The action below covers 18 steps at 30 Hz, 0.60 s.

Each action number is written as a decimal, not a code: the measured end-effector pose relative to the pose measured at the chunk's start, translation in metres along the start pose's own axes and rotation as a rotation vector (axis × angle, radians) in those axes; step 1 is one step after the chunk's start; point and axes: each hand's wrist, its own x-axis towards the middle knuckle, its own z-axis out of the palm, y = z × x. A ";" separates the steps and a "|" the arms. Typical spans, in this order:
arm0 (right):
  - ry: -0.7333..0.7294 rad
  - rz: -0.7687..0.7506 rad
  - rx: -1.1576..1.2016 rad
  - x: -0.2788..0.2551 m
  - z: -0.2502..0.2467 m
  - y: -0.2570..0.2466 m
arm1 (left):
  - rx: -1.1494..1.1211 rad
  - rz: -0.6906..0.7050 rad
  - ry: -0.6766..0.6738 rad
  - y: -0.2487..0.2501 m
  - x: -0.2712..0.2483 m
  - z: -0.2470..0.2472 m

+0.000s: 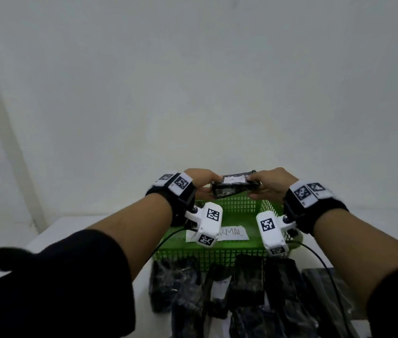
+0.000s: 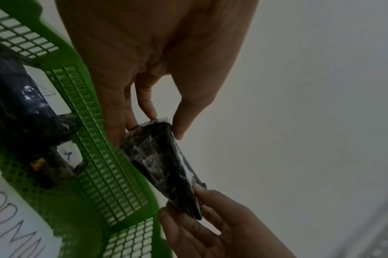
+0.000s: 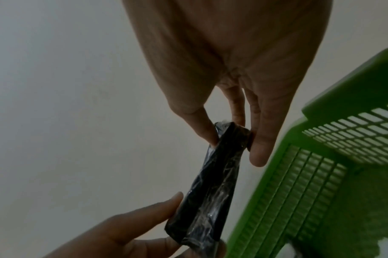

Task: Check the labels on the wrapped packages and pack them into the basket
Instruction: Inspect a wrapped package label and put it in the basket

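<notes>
A black wrapped package (image 1: 233, 187) with a white label on its top face is held level above the far rim of the green basket (image 1: 217, 254). My left hand (image 1: 202, 182) pinches its left end and my right hand (image 1: 263, 184) pinches its right end. The left wrist view shows the same package (image 2: 164, 165) between thumb and fingers (image 2: 146, 104), just outside the basket wall (image 2: 109, 174). In the right wrist view the package (image 3: 213, 188) hangs between both hands beside the basket (image 3: 299, 183). Two wrapped packages (image 2: 23, 108) with white labels lie inside the basket.
A white paper reading "NORMAL" (image 1: 232, 234) lies on the basket floor. Several black wrapped packages (image 1: 246, 286) lie on the white table (image 1: 59, 235) in front of the basket. Camera cables (image 1: 327, 269) trail over them. A pale wall stands behind.
</notes>
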 end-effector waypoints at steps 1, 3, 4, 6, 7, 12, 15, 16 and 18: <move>0.029 -0.012 -0.229 0.002 0.005 0.000 | 0.023 -0.017 -0.005 0.000 0.010 0.003; 0.052 -0.058 -0.500 0.024 0.008 0.008 | 0.078 -0.040 -0.011 -0.003 0.027 0.007; 0.034 -0.036 -0.456 0.037 0.006 0.015 | 0.101 -0.054 -0.005 -0.004 0.037 0.008; -0.004 0.045 -0.326 0.064 0.009 0.020 | 0.148 -0.080 0.001 -0.006 0.051 0.009; 0.005 0.060 -0.290 0.076 0.011 0.024 | 0.175 -0.086 0.002 -0.008 0.059 0.009; -0.032 0.061 -0.685 0.077 0.012 0.017 | 0.304 -0.058 -0.028 -0.013 0.085 0.010; -0.047 0.049 -0.791 0.081 0.013 0.018 | 0.310 -0.086 -0.037 -0.022 0.095 0.013; -0.048 0.048 -0.818 0.083 0.014 0.020 | 0.326 -0.087 -0.032 -0.025 0.098 0.013; -0.058 0.024 -0.868 0.087 0.014 0.024 | 0.337 -0.079 -0.013 -0.029 0.101 0.012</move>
